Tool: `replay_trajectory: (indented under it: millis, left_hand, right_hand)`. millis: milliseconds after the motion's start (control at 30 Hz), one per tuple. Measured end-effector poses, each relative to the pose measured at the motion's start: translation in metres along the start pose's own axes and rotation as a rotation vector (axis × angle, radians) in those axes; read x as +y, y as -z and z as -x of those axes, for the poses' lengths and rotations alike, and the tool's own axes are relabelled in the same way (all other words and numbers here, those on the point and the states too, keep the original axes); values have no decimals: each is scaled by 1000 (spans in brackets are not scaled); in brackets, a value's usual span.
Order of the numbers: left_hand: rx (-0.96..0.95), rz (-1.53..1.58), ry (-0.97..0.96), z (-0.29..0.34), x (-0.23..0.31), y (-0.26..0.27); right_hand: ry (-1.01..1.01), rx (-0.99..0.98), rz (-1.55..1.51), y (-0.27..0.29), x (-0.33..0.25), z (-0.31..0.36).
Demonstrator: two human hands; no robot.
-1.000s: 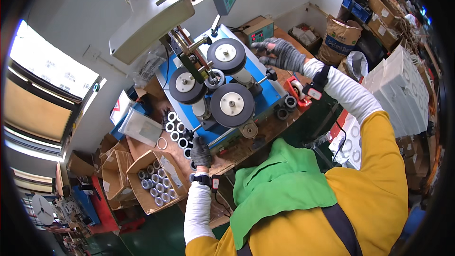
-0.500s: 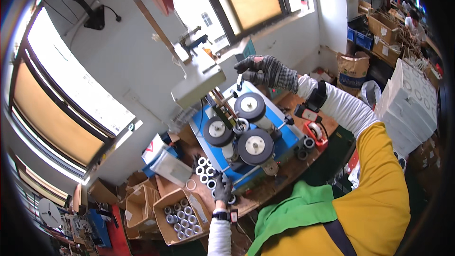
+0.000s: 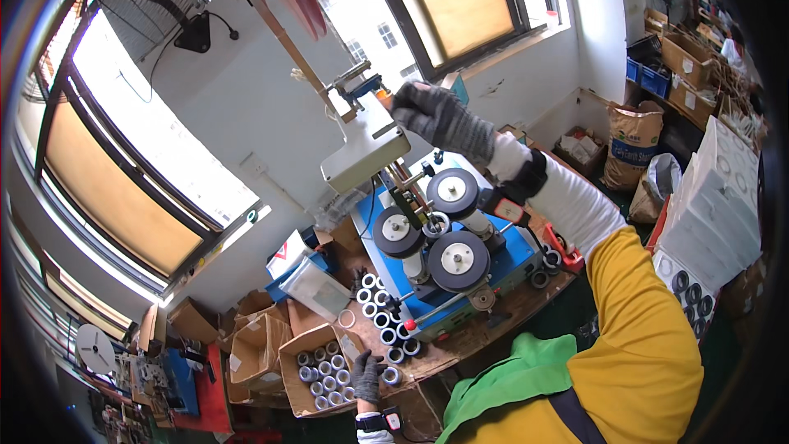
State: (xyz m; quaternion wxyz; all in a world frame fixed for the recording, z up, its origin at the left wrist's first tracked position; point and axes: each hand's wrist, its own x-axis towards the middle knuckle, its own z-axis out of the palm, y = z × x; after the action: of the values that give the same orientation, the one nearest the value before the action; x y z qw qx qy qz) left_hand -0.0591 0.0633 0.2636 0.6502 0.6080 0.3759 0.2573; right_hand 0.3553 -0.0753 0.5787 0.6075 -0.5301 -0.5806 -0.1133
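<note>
the right hand (image 3: 444, 121) is wearing a grey speckled glove, the left hand (image 3: 366, 376) a dark grey one. the machine (image 3: 501, 259) is showing blue, its three wheels (image 3: 458, 261) black with white hubs. silver-rimmed rolls (image 3: 380, 319) are gleaming along the brown workbench (image 3: 493, 325) edge, and the cardboard box (image 3: 292, 345) is showing tan.

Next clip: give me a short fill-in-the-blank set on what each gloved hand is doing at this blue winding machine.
1. The right hand in a grey knit glove is raised to the grey box-shaped machine head, ____ the three black wheels.
2. The left hand wears a ____ glove.
3. The left hand rests by small rolls standing in an open ____ box.

Missing words: above; black; cardboard
</note>
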Motion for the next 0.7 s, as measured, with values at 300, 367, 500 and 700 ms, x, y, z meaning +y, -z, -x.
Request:
replay_trajectory:
  millis: [300, 367, 500, 700]
  left_hand:
    - [-248, -112, -285, -15, 124, -118]
    - [-308, -135, -293, -26, 138, -147]
    - [-440, 24, -184, -33, 147, -203]
    - [-571, -26, -67, -32, 124, -234]
  right_hand:
    - [-130, -204, 144, -26, 15, 89]
    - [-244, -274, 175, -38, 21, 125]
    - [-426, -383, 208, -44, 26, 201]
    - [-640, -504, 246, -34, 20, 246]
